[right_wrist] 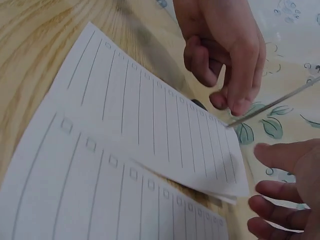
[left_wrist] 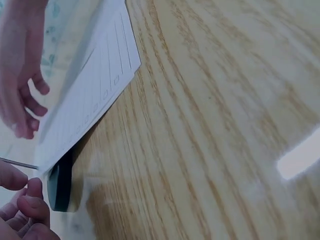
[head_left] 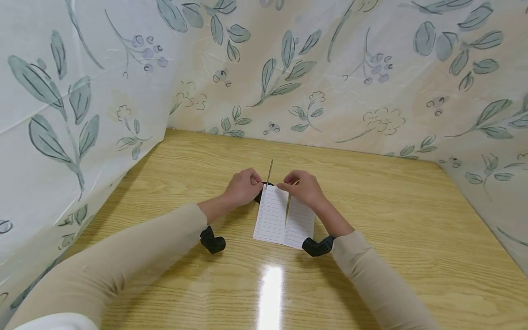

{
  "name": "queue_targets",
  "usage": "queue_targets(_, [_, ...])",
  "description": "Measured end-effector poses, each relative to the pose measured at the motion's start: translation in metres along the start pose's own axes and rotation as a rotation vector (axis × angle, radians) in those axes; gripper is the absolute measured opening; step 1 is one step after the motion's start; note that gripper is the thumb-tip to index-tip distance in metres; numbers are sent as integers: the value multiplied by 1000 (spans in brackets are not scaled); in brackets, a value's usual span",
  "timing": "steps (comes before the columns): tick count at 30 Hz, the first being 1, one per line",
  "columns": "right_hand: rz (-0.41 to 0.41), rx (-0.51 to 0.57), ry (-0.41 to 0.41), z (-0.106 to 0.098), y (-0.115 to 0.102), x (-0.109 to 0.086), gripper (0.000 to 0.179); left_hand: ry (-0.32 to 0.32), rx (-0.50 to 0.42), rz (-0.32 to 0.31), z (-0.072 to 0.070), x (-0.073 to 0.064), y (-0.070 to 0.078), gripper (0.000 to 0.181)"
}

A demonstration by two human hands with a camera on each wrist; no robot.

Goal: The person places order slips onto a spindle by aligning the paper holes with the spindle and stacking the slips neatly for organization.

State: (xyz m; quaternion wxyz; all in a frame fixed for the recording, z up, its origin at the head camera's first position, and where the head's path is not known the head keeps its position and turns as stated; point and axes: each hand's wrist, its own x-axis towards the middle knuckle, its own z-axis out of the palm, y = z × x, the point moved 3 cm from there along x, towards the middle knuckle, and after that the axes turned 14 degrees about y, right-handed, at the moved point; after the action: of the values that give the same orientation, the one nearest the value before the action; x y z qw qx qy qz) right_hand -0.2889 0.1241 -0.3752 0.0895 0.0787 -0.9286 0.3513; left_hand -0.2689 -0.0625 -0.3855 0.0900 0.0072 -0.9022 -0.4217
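Observation:
A thin metal spike [head_left: 270, 172] rises from a dark round base [head_left: 258, 197]. It passes at the top left corner of a white lined paper [head_left: 271, 213] with small checkboxes down one side. A second lined strip [head_left: 300, 223] lies to its right, and the gap between them narrows toward the near end. My left hand [head_left: 244, 188] is beside the spike, its loosely bent fingertips close to that corner. Above the paper's top edge hovers my right hand [head_left: 303, 187]; in the right wrist view its fingers [right_wrist: 275, 155] are spread apart, with nothing between them.
The papers lie on a wood-grain table [head_left: 392, 220]. Leaf-patterned sheeting [head_left: 288, 82] stands along the back and both sides. Black wrist mounts [head_left: 212, 243] jut from both sleeves, the right one over the near edge of the right strip.

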Motion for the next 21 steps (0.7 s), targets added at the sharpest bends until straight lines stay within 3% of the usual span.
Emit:
queue_targets(3, [-27,-66,-67,-5,3,-3,42,-16,-7,11,-2,-1,0,14])
queue_targets(7, [-87,-238,-171,-9,6,-10,57,-41,-21,29,-5,-5,-1,14])
queue_targets(12, [-138,-421,-228,-18,6,-21,70,-106,-59,38,-6,-10,2,15])
queue_targets(17, [-141,-499,-245,-25,6,-26,70,-212,-97,53,-3,-14,6,18])
queue_targets(21, [-133,-477,-263,-26,9,-26,64,-256,-107,70,2,-17,10,19])
